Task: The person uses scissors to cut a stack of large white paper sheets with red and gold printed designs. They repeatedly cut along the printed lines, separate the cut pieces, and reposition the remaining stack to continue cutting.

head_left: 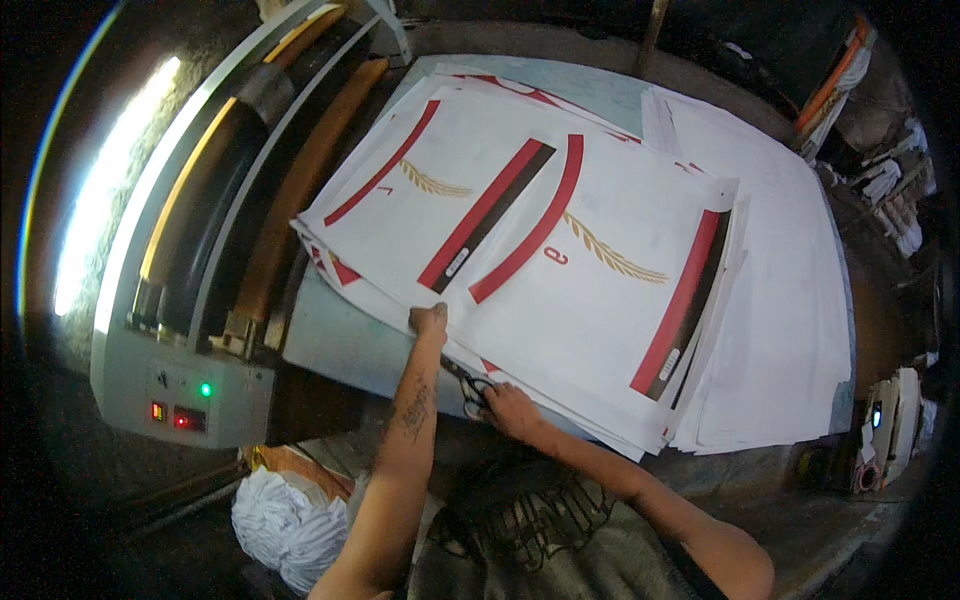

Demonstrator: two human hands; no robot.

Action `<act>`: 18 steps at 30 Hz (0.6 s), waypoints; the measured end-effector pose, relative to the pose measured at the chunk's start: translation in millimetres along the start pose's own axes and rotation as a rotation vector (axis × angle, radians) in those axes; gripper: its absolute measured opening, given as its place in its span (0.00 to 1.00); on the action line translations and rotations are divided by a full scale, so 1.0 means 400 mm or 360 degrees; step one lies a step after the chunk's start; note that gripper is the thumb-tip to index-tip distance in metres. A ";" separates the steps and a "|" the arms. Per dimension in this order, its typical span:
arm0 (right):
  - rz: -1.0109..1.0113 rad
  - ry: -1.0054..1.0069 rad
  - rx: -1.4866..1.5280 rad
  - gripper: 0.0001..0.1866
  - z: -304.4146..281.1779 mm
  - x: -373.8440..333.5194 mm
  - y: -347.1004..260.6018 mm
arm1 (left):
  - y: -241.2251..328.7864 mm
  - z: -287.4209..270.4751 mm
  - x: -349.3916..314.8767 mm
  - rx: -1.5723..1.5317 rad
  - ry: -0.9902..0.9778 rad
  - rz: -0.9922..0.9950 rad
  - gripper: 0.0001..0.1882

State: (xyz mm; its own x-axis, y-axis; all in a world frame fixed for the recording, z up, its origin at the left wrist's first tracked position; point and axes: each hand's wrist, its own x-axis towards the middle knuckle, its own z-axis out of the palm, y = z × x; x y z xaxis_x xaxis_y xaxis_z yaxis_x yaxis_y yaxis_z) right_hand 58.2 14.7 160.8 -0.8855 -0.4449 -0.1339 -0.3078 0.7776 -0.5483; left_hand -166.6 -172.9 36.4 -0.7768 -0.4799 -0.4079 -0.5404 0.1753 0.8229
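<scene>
A large white printed sheet [390, 250] lies on top of a stack on the table, with red and dark brown bands and golden wheat-ear designs. My left hand [430, 319] is closed on its near edge, just below the left panel's band. To the right of it, at the stack's near edge, my right hand [514, 412] grips dark-handled scissors [476, 396]. The scissor blades point up and left toward the sheet's edge, close to my left forearm. Whether they are cutting into the sheet cannot be made out.
A roller machine [180, 385] with lit indicators stands at the left. More white sheets [780, 300] are stacked on the right of the pale blue table [325, 335]. A bundle of white cloth or paper strips [290, 525] sits below the table at the lower left.
</scene>
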 end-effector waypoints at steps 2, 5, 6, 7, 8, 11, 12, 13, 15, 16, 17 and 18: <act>0.0012 0.0006 -0.0135 0.17 0.011 0.030 -0.009 | 0.040 0.009 -0.005 -0.0040 0.0221 -0.0111 0.27; 0.0087 0.0013 -0.0210 0.17 0.032 0.056 -0.035 | 0.092 -0.023 -0.069 -0.0643 0.0135 -0.0514 0.26; 0.0142 -0.0031 -0.0264 0.18 0.036 0.065 -0.043 | 0.115 -0.039 -0.081 -0.0752 -0.0081 -0.0533 0.25; 0.0161 -0.0010 -0.0195 0.18 0.038 0.071 -0.050 | 0.134 -0.064 -0.090 -0.0868 -0.0300 -0.0551 0.25; 0.0200 -0.0046 -0.0160 0.18 0.037 0.074 -0.054 | 0.151 -0.082 -0.096 -0.0957 -0.0470 -0.0610 0.24; 0.0418 -0.0295 0.0346 0.17 0.015 0.060 -0.056 | 0.183 -0.119 -0.097 -0.0949 -0.0956 -0.0614 0.19; 0.0467 -0.0348 0.0584 0.17 0.005 0.045 -0.058 | 0.189 -0.130 -0.093 -0.0912 -0.1004 -0.0598 0.16; 0.0363 -0.0335 0.0916 0.16 -0.006 0.029 -0.053 | 0.192 -0.138 -0.087 -0.0862 -0.1034 -0.0593 0.14; 0.0495 -0.0480 0.1335 0.18 -0.019 -0.019 -0.057 | 0.199 -0.152 -0.071 -0.0886 -0.1163 -0.0638 0.13; 0.0512 -0.0543 0.1560 0.20 -0.018 -0.038 -0.066 | 0.202 -0.159 -0.062 -0.0956 -0.1258 -0.0693 0.14; 0.0681 -0.0452 0.1628 0.23 -0.004 -0.047 -0.088 | 0.205 -0.166 -0.054 -0.1006 -0.1298 -0.0774 0.16; 0.0780 -0.0337 0.1729 0.26 0.015 -0.054 -0.118 | 0.208 -0.172 -0.046 -0.1003 -0.1408 -0.0737 0.17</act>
State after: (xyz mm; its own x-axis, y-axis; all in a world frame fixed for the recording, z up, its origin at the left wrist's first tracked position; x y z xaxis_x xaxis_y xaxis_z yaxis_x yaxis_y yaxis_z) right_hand 94.0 -14.9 184.7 -0.7203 -0.3505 -0.5986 0.5874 0.1509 -0.7951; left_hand -174.9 -208.6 139.7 -0.6363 0.4201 -0.6470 -0.7671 -0.4333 0.4731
